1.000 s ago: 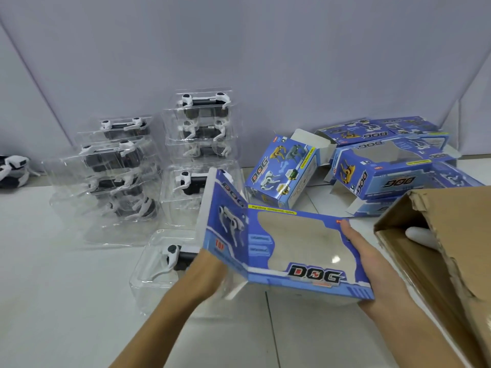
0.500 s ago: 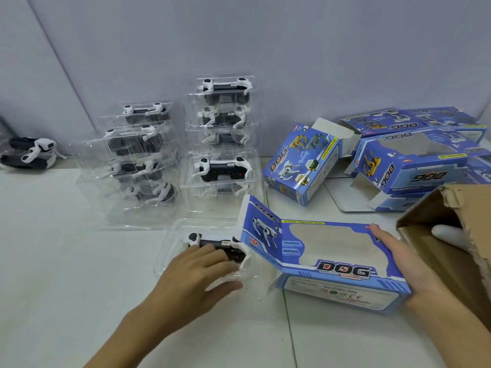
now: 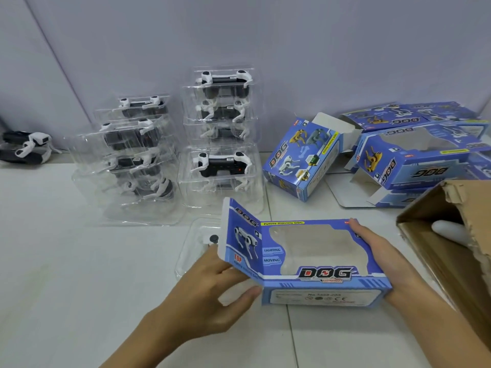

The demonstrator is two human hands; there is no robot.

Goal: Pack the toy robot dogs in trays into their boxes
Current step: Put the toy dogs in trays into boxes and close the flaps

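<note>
A blue windowed DOG box (image 3: pixel 305 261) lies in front of me with its left end flap (image 3: pixel 239 235) standing open. My right hand (image 3: pixel 380 253) holds the box's right end, fingers along its side. My left hand (image 3: pixel 207 290) grips a clear plastic tray (image 3: pixel 190 248) at the box's open left end. The tray carries a black and white toy robot dog (image 3: pixel 212 239), mostly hidden behind the flap. I cannot tell how far the tray sits inside the box.
Two stacks of clear trays with robot dogs (image 3: pixel 132 155) (image 3: pixel 223 134) stand against the wall. Several empty blue boxes (image 3: pixel 303 158) (image 3: pixel 414 155) lie at the right. A brown carton (image 3: pixel 451 261) is open at the far right. Loose robot dogs (image 3: pixel 26 147) lie far left.
The box came down from the air and now lies low in front of me. My left hand took hold of the tray, and the open flap now covers most of it.
</note>
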